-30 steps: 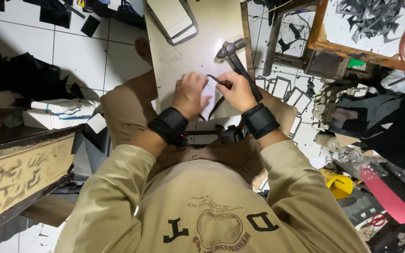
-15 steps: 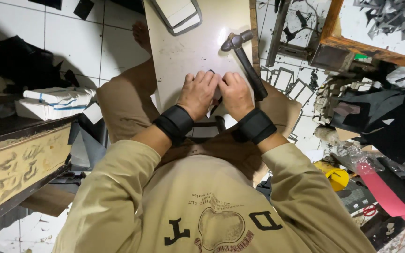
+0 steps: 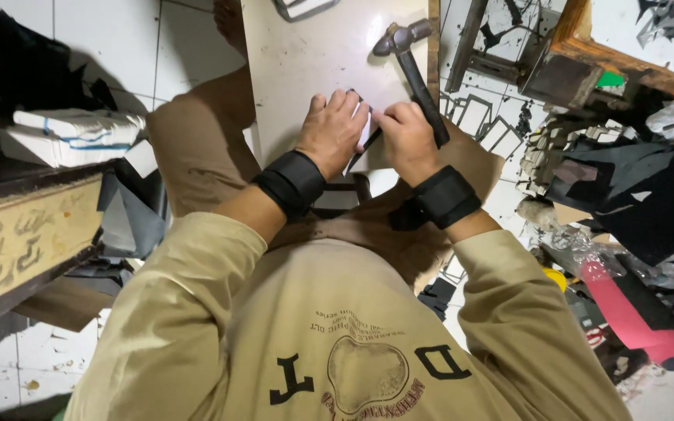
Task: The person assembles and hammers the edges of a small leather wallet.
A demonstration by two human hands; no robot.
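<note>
Tan long-sleeved shirt, printed chest emblem; black wristbands.

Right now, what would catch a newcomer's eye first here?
Two hands meet on a pale work board: the left hand and right hand press a thin dark strip flat. A hammer lies beside the right hand. Black wrist wraps stand out against tan sleeves.

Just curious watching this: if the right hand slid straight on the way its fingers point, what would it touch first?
Probably the left hand: the right hand points its fingers toward it, nearly touching, over a thin dark strip.
</note>
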